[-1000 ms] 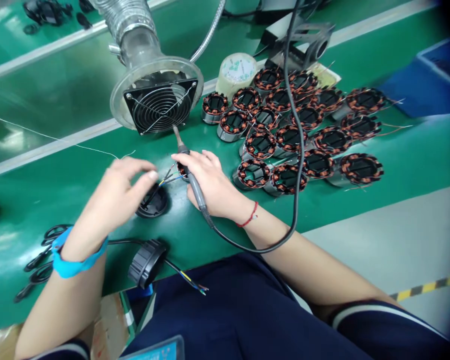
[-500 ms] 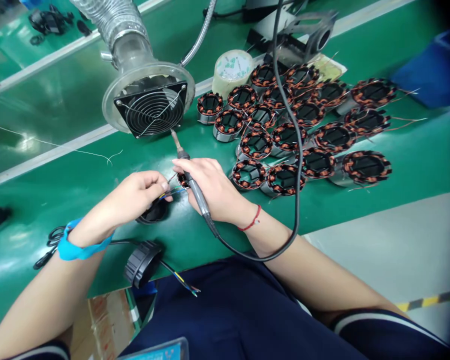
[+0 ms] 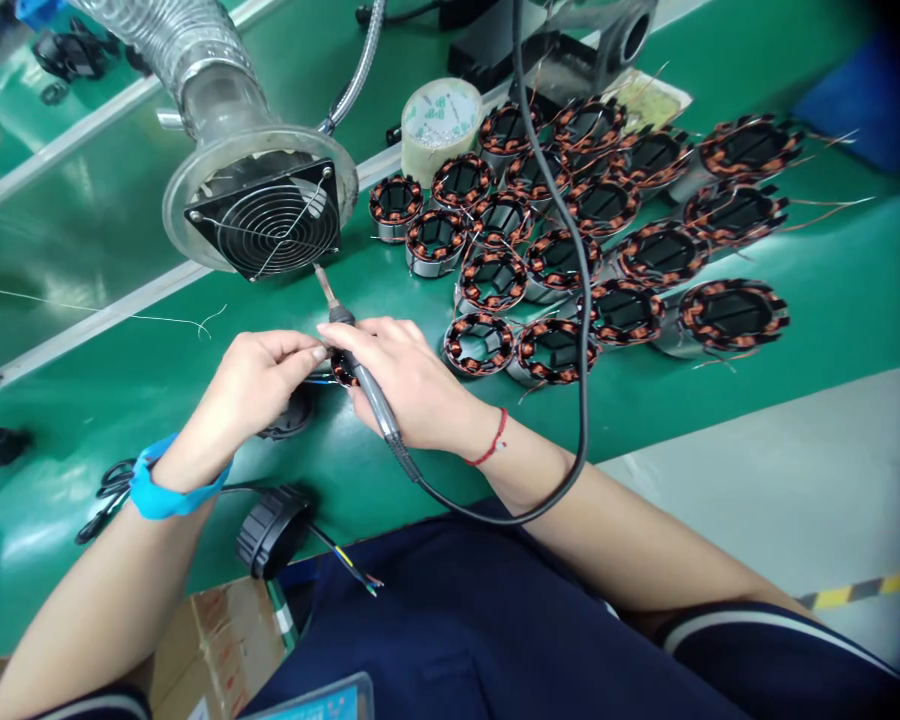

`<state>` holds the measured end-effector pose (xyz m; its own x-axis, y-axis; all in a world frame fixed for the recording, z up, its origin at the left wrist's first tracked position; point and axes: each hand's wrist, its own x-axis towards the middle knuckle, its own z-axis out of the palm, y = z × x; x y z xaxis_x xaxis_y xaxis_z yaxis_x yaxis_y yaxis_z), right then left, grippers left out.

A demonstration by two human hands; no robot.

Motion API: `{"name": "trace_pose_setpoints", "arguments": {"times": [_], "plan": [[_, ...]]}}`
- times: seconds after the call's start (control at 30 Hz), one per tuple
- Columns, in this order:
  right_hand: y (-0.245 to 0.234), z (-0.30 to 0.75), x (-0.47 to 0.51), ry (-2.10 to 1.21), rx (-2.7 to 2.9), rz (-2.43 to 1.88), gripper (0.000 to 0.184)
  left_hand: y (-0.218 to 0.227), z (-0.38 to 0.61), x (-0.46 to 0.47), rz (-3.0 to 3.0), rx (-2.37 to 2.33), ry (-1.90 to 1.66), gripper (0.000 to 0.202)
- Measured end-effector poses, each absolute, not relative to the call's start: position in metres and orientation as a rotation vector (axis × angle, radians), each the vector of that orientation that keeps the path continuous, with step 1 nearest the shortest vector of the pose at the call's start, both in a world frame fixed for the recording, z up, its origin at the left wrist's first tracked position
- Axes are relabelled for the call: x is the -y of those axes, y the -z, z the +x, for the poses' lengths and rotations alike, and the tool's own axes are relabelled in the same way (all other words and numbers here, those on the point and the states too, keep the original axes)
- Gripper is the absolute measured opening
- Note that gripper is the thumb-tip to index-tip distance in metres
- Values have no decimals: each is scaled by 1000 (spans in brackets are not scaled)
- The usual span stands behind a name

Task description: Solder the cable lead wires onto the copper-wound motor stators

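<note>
1. Green worktop (image 3: 720, 400) carries everything; both forearms come in from the bottom edge, hands meeting left of centre.
2. Right hand (image 3: 401, 375): palm down, wrist bent slightly inward, red string on the wrist. Grip is closed around the soldering iron (image 3: 360, 370), handle lying across the fingers, tip pointing up and away toward the extraction fan (image 3: 266, 225). Black cable (image 3: 570, 330) leaves the handle's rear, loops past the wrist and climbs out of the top of the view.
3. Left hand (image 3: 259, 385): blue wrist strap (image 3: 169, 485) on, fingers curled, thumb and forefinger pinched shut on thin coloured wires (image 3: 319, 376) right at the right hand's fingertips. Fingertips of both hands touch or nearly touch; cannot tell which.
4. Small copper-wound stator (image 3: 341, 368) sits between the two hands, mostly hidden under the right fingers.
5. Black round housing (image 3: 289, 415) lies on the worktop just under the left hand, partly covered by it.
6. Second black housing (image 3: 274, 530) with loose wire ends sits at the near edge, by the left forearm.
7. Batch of wound stators (image 3: 570, 250) is clustered to the right of the hands, near but apart.
8. Tape roll (image 3: 441, 125) stands behind that batch.
</note>
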<state>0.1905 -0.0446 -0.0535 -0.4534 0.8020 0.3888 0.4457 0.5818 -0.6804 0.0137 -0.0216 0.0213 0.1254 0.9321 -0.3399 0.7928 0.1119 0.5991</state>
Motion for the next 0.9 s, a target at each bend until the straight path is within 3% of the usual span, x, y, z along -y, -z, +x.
{"name": "trace_pose_setpoints", "arguments": {"times": [0.13,0.2,0.3,0.6,0.9], "plan": [[54,191,46,-646,2049,-987,58,-31,-2,21,1671,-1655,-48,37],[54,190,47,-641,2017,-990,57,-36,-8,21,1627,-1603,14,33],[54,190,49,-637,1980,-996,57,-38,-9,21,1529,-1605,-71,24],[53,189,48,-656,1947,-1000,57,-27,6,26,1284,-1727,-216,26],[58,175,51,-510,1979,-1057,45,-20,0,25,1244,-1625,-225,29]]}}
